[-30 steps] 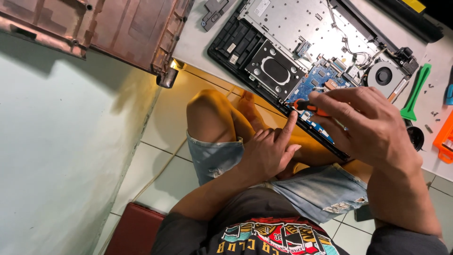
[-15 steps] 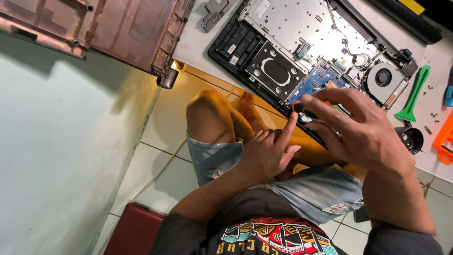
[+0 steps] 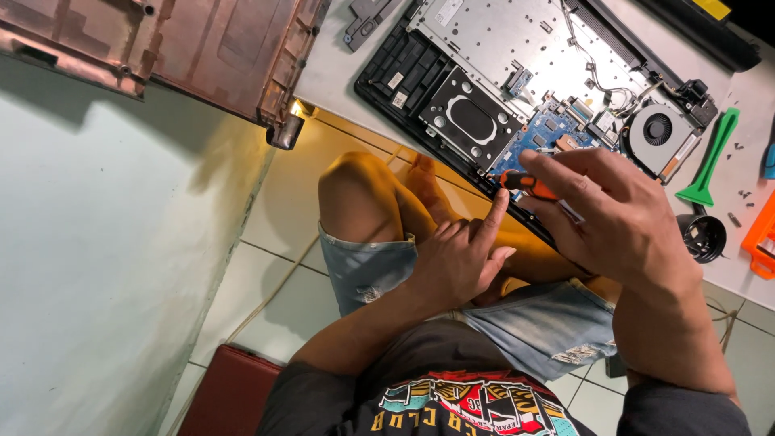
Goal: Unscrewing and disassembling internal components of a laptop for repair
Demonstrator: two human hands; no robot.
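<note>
Two bare hands work at the near edge of an opened laptop (image 3: 517, 89) in the head view, the only view. Its bottom cover is off, showing a silver inner plate, a blue circuit board (image 3: 542, 133) and a round cooling fan (image 3: 655, 129) at about two o'clock in the frame.

At three o'clock from the frame's centre, the right hand (image 3: 622, 218) is curled, its fingertips pinching a small screwdriver with an orange handle (image 3: 526, 183). The screwdriver lies at the laptop's near edge, just below the blue board; its tip is hidden, so I cannot tell what it touches.

Near the frame's centre, the left hand (image 3: 462, 260) rests over the person's lap, fingers loosely bent and holding nothing, with the index finger stretched up toward one o'clock until its tip is just beside the orange handle.

On the white bench (image 3: 339, 73), a green plastic pry tool (image 3: 710, 157) lies at three o'clock from the fan, a small dark round cup (image 3: 704, 236) sits at six o'clock from that tool, and an orange plastic piece (image 3: 759, 238) shows at the right edge. A reddish-brown laptop cover (image 3: 186, 44) lies at eleven o'clock.
</note>
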